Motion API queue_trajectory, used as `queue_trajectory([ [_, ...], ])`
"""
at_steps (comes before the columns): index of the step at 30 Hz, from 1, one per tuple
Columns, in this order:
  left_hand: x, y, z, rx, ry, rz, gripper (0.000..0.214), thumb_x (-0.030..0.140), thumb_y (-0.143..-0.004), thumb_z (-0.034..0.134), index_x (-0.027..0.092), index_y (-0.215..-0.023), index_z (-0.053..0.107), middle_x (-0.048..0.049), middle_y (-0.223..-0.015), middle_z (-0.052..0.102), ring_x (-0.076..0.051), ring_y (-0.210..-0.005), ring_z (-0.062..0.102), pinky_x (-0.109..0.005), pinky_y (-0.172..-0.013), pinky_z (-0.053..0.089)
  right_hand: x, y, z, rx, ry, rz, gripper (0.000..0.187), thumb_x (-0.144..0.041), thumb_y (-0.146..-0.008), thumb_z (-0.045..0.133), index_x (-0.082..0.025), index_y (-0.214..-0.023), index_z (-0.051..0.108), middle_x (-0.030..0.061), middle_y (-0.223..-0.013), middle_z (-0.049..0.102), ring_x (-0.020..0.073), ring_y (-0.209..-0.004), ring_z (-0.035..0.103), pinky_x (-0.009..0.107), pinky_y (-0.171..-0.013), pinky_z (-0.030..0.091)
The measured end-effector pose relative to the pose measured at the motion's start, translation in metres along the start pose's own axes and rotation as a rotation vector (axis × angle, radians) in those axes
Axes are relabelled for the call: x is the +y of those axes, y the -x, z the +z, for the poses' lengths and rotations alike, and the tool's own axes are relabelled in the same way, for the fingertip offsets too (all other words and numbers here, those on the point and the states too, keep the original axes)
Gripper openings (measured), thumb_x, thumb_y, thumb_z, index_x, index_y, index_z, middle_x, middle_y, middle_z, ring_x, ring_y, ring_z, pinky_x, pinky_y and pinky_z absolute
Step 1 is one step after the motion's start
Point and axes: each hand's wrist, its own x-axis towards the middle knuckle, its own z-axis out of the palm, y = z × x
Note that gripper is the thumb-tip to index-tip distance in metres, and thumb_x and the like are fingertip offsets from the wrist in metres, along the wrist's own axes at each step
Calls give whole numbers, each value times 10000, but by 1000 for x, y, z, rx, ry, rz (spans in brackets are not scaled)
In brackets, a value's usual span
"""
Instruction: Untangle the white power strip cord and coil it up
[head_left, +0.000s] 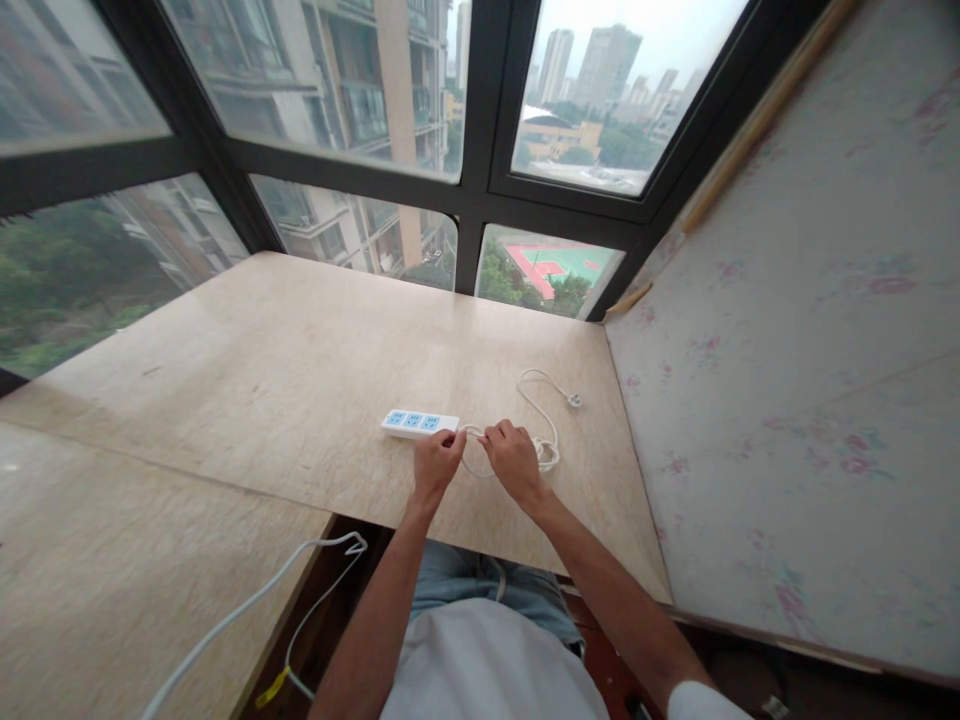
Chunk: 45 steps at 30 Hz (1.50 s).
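Note:
A white power strip with blue sockets lies on the wooden tabletop. Its white cord runs right from the strip, loops in a bunch beside my right hand and ends in a plug further back. My left hand is closed in a pinch on the cord just at the strip's right end. My right hand is closed on the same cord a little to the right, close to the coiled loops.
Large dark-framed windows stand behind the table. A pale flowered wall panel rises along the right edge. A second wooden surface lies at lower left, with another white cable hanging into the gap by my lap.

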Motion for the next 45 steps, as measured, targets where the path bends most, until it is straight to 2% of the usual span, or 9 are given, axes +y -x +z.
queue_trajectory([
  [6, 3, -7, -6, 15, 13, -27, 404, 419, -847, 544, 170, -537, 614, -29, -541, 632, -124, -507, 530, -246, -532, 350, 10, 14, 11, 224, -228, 194, 279, -372, -975, 430, -194, -822, 581, 73, -817, 600, 188, -701, 531, 305, -656, 377],
  [13, 7, -11, -5, 10, 44, -5, 440, 438, -898, 475, 173, -557, 560, 0, -521, 563, -104, -509, 476, -244, -550, 326, 19, 28, 19, 448, -882, 461, 238, -415, -894, 540, -190, -814, 543, 13, -759, 587, 162, -718, 555, 282, -683, 444],
  [17, 7, -11, -1, -6, 41, 8, 440, 450, -918, 441, 174, -596, 558, 1, -552, 553, -108, -529, 467, -245, -553, 312, 23, 32, 19, 488, -1060, 560, 251, -424, -863, 561, -176, -906, 563, 20, -803, 596, 157, -730, 572, 281, -681, 465],
  [21, 8, -12, 1, -8, 30, 37, 418, 423, -929, 424, 173, -633, 583, -9, -578, 575, -114, -545, 474, -248, -557, 311, 29, 31, 3, 317, -847, 325, 312, -422, -881, 550, -184, -1080, 590, 19, -825, 612, 161, -768, 580, 318, -788, 435],
  [25, 11, -13, 2, -37, 10, 87, 382, 404, -928, 435, 172, -692, 627, -26, -638, 630, -118, -575, 512, -248, -583, 333, 29, 22, -15, 153, -436, 39, 193, -371, -906, 569, -202, -947, 652, 20, -807, 655, 150, -734, 580, 356, -887, 330],
  [29, 15, -14, 0, -56, -6, 112, 360, 404, -906, 477, 173, -684, 642, -34, -641, 648, -119, -564, 525, -246, -574, 334, 25, 15, -24, 152, -256, -80, 187, -319, -947, 517, -214, -886, 660, 32, -813, 663, 167, -810, 583, 374, -922, 285],
  [33, 13, -14, -3, -75, -25, 112, 371, 402, -894, 487, 175, -638, 632, -29, -616, 638, -114, -545, 511, -244, -566, 325, 25, 16, -22, 175, -318, -167, 157, -291, -939, 532, -239, -894, 674, 25, -825, 663, 161, -810, 581, 370, -921, 306],
  [39, 6, -13, -5, -96, -64, 60, 369, 401, -877, 506, 172, -608, 611, -19, -587, 619, -115, -532, 496, -245, -547, 295, 25, 26, -7, 434, -686, 133, 183, -351, -894, 578, -210, -787, 628, 34, -784, 634, 188, -805, 573, 347, -806, 413],
  [45, 3, -9, -6, -61, -96, 27, 354, 405, -886, 494, 175, -643, 610, -27, -613, 628, -128, -556, 511, -247, -554, 291, 27, 23, 10, 507, -1103, 495, 217, -413, -835, 596, -196, -842, 584, 1, -778, 578, 154, -727, 552, 267, -663, 452],
])
